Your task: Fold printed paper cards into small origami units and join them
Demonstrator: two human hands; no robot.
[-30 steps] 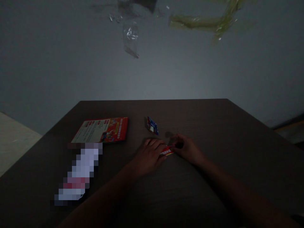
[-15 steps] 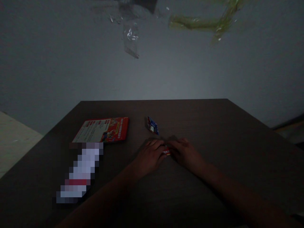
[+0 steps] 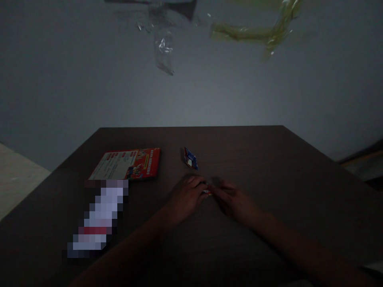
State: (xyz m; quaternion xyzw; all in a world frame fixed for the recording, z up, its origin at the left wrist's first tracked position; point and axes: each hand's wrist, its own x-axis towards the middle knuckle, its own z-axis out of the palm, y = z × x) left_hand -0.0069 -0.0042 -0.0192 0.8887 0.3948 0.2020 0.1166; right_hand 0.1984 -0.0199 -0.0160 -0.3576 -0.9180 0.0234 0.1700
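Near the middle of the dark table, a small red and white packet lies between my two hands, mostly covered by fingers. My left hand is closed on its left side, fingers bent over it. On the other side, my right hand reaches the packet with its fingertips pressed together at the right edge. Just beyond my left hand lies a small folded blue and red wrapper, touched by neither hand. Dim light hides the exact finger contact.
A red and white booklet or flat box lies on the table at the left. Nearer me is a pixelated whitish long item. Behind the table stands a grey wall with yellowish tape and clear plastic on it.
My right fingers have moved left over the packet, so less of it shows. My left hand stays nearly in place. The whole view has shifted slightly.
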